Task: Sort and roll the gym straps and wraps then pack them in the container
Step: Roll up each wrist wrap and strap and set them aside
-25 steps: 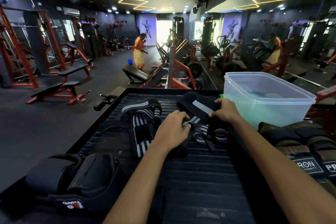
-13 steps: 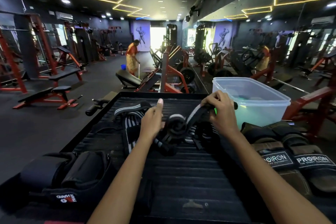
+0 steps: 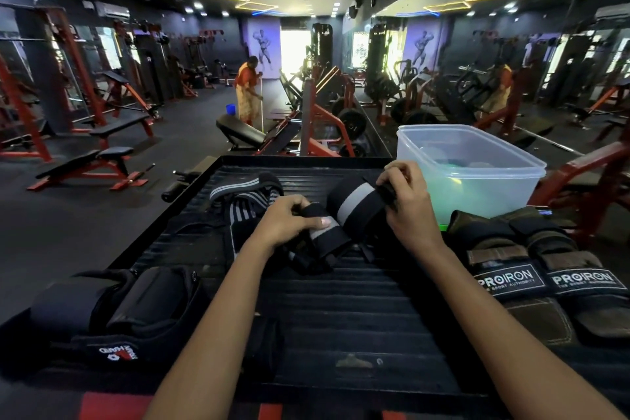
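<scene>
A black wrap with a grey stripe stretches between my hands above the black ribbed platform. My left hand grips its near end, thumb on the grey stripe. My right hand pinches the far end with curled fingers. A striped black-and-white wrap lies loose to the left of my hands. The clear plastic container stands open at the platform's back right, with some items dimly visible inside.
Two brown PROIRON grip pads lie at the right. A black padded strap bundle sits at the near left. Red and black gym benches and machines fill the floor beyond. A person in orange stands far back by a blue bucket.
The rolled-up wrap seen half a second ago now lies spread wider between my hands, both of which came down closer to the platform. My left fingers went from extended to curled on it.
</scene>
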